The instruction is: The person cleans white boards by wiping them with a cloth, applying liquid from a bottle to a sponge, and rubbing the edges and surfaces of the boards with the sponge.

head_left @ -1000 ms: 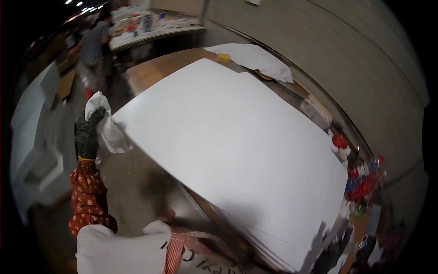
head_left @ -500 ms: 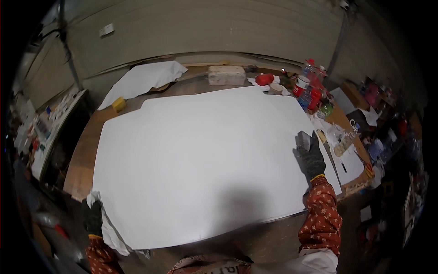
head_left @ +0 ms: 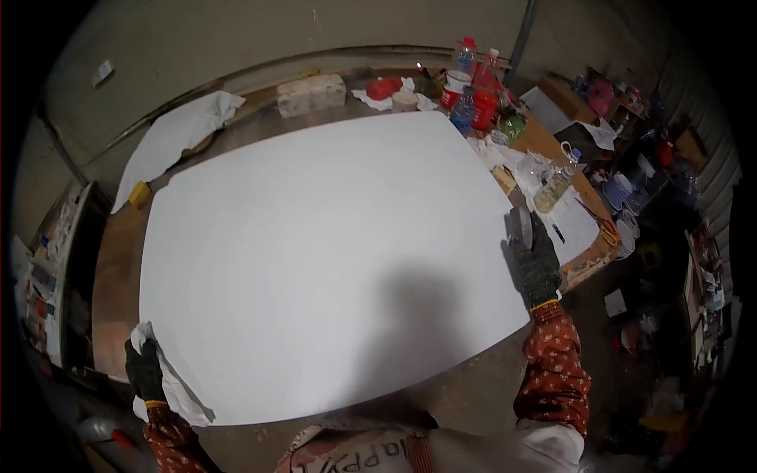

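A large white panel [head_left: 315,260] with rounded corners lies flat on a wooden table. My right hand [head_left: 538,260], in a dark glove, holds a small grey block [head_left: 518,225] at the panel's right edge. The block looks like a sanding block; its underside is hidden. Down at the panel's near left corner is my left hand [head_left: 145,370], also gloved, closed around a crumpled white cloth [head_left: 180,396]. The cloth drapes along the panel's edge. A shadow falls over the near part of the panel.
Beyond the panel are a pale brick-like block [head_left: 311,96], a yellow sponge-like piece [head_left: 139,194] and a white sheet [head_left: 177,134]. Several bottles [head_left: 483,94] crowd the far right. Scissors [head_left: 607,229] and a clear bottle [head_left: 557,188] lie on the table's right side.
The whole view has swung to the right and tilted. My right hand has shifted with the grey block onto the panel's right edge. My left hand still holds the cloth.
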`<state>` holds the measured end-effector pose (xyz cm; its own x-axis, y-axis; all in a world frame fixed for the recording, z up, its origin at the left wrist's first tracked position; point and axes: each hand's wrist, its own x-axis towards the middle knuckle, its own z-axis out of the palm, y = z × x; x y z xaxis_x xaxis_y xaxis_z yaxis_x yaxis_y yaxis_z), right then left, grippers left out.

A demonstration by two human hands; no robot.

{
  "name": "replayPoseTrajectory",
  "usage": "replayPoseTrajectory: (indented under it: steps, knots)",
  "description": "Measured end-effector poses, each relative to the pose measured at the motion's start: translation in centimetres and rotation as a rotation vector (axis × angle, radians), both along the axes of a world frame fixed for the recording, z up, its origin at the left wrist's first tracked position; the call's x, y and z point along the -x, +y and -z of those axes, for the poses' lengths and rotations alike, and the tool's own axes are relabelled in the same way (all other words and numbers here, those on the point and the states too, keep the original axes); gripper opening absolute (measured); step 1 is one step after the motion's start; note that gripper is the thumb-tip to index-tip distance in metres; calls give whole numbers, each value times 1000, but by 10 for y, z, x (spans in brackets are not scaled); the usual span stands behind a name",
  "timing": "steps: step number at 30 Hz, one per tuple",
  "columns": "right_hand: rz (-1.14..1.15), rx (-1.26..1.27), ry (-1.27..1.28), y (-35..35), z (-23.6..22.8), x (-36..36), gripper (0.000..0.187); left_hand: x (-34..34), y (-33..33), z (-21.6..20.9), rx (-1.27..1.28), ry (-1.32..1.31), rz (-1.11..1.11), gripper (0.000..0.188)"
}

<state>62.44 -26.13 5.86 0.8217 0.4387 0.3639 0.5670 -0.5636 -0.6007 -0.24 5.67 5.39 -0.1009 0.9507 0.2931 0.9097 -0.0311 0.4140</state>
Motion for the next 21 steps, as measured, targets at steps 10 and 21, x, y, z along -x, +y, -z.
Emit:
replayPoseTrajectory:
  steps: [10, 21]
  knots:
    - [-247, -376, 150, -69, -24, 17, 62, 26, 18, -18, 203, 33, 297, 48]
    - [-70, 398, -370, -68, 4, 200, 70, -53, 31, -15, 33, -609, 794, 27]
